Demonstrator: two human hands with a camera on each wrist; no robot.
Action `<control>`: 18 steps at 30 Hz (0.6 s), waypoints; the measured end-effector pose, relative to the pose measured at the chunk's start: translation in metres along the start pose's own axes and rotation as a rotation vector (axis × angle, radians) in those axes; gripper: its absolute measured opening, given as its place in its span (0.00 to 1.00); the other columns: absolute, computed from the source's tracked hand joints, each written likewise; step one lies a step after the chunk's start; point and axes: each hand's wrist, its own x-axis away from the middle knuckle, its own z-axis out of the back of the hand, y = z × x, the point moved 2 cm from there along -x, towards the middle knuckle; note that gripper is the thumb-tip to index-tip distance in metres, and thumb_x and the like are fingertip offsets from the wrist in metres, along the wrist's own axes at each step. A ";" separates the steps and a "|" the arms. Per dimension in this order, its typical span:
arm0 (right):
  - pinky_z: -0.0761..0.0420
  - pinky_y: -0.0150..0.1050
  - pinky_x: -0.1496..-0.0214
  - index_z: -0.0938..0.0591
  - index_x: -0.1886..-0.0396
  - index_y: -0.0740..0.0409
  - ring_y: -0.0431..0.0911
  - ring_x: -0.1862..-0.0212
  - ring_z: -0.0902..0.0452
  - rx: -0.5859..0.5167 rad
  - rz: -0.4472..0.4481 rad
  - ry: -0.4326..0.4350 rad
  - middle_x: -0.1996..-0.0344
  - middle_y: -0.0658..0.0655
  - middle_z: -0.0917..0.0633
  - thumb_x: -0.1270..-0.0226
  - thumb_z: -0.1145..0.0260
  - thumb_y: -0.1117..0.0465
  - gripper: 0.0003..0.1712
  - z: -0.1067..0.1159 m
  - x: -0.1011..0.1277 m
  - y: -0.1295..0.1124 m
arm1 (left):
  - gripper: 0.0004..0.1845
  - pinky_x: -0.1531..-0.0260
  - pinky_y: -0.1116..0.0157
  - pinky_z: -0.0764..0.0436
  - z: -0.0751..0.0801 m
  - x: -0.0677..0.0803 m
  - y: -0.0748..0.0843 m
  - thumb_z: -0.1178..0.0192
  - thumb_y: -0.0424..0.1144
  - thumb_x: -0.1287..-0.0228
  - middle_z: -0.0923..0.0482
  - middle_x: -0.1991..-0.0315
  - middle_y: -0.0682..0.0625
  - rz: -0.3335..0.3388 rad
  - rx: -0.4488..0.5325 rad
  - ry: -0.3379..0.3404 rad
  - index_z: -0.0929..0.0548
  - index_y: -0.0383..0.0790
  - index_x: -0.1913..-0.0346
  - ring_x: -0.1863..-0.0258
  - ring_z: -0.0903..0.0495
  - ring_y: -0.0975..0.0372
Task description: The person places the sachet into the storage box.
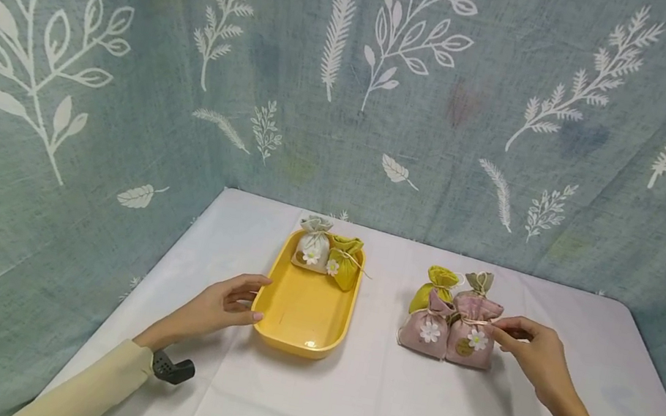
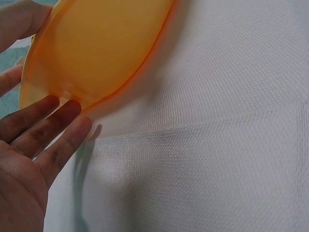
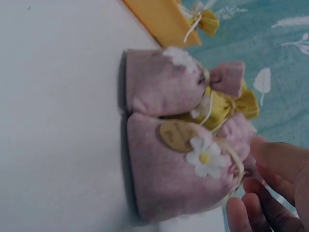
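Observation:
My left hand [image 1: 223, 302] touches the left side of a yellow tray [image 1: 301, 310] with its fingertips, fingers fairly straight along the outer wall in the left wrist view. A pale grey drawstring pouch [image 1: 315, 241] and a yellow-green pouch [image 1: 345, 275] stand at the tray's far end, each with a white flower. To the right, my right hand [image 1: 537, 354] pinches the gathered neck of a pink drawstring pouch [image 3: 169, 174]. This pouch has a white flower and a round tan tag. It stands on the table, touching a second pink pouch [image 1: 425, 332] on its left.
Behind the pink pouches stand another yellow-green pouch [image 1: 441, 279] and an olive-grey pouch [image 1: 479, 281], both partly hidden. A white cloth covers the table [image 1: 323, 414]. Leaf-patterned blue-green curtains [image 1: 305, 62] hang along the back and sides.

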 end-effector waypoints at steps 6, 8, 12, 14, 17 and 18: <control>0.15 0.42 0.61 0.16 0.44 0.63 0.48 0.59 0.18 -0.023 -0.064 0.027 0.56 0.59 0.14 0.32 0.28 0.39 0.33 -0.004 -0.001 0.014 | 0.39 0.38 0.63 0.21 0.000 -0.001 -0.001 0.28 0.47 0.34 0.28 0.31 0.42 -0.016 -0.001 0.001 0.33 0.48 0.23 0.35 0.24 0.50; 0.14 0.41 0.59 0.19 0.39 0.64 0.49 0.58 0.17 -0.045 -0.070 0.007 0.54 0.61 0.15 0.32 0.29 0.41 0.35 -0.006 -0.003 0.018 | 0.39 0.38 0.63 0.21 0.000 0.000 -0.001 0.28 0.47 0.34 0.28 0.31 0.42 -0.015 -0.002 0.001 0.33 0.50 0.23 0.35 0.24 0.50; 0.13 0.40 0.56 0.25 0.30 0.66 0.46 0.55 0.16 -0.092 -0.068 -0.061 0.46 0.67 0.16 0.29 0.30 0.43 0.40 -0.012 -0.006 0.024 | 0.39 0.38 0.63 0.21 0.000 -0.001 -0.001 0.28 0.48 0.34 0.28 0.31 0.43 -0.008 -0.011 0.005 0.32 0.50 0.23 0.35 0.24 0.51; 0.13 0.41 0.54 0.27 0.28 0.67 0.46 0.53 0.16 -0.106 -0.070 -0.090 0.40 0.70 0.19 0.28 0.31 0.43 0.41 -0.014 -0.007 0.025 | 0.39 0.37 0.63 0.21 0.000 -0.001 -0.002 0.27 0.48 0.35 0.28 0.31 0.43 -0.006 -0.014 0.006 0.32 0.50 0.23 0.35 0.24 0.51; 0.15 0.43 0.51 0.26 0.28 0.66 0.53 0.47 0.17 -0.106 -0.081 -0.118 0.34 0.71 0.24 0.28 0.32 0.40 0.42 -0.017 -0.008 0.023 | 0.39 0.37 0.61 0.21 0.000 -0.001 -0.001 0.28 0.48 0.34 0.28 0.31 0.42 -0.011 -0.015 0.004 0.33 0.51 0.23 0.35 0.24 0.51; 0.16 0.44 0.49 0.26 0.28 0.67 0.56 0.44 0.19 -0.107 -0.079 -0.124 0.32 0.70 0.25 0.28 0.32 0.40 0.42 -0.017 -0.009 0.023 | 0.39 0.36 0.60 0.22 0.001 -0.001 -0.001 0.28 0.48 0.34 0.28 0.31 0.42 -0.013 -0.016 0.004 0.33 0.51 0.23 0.35 0.24 0.51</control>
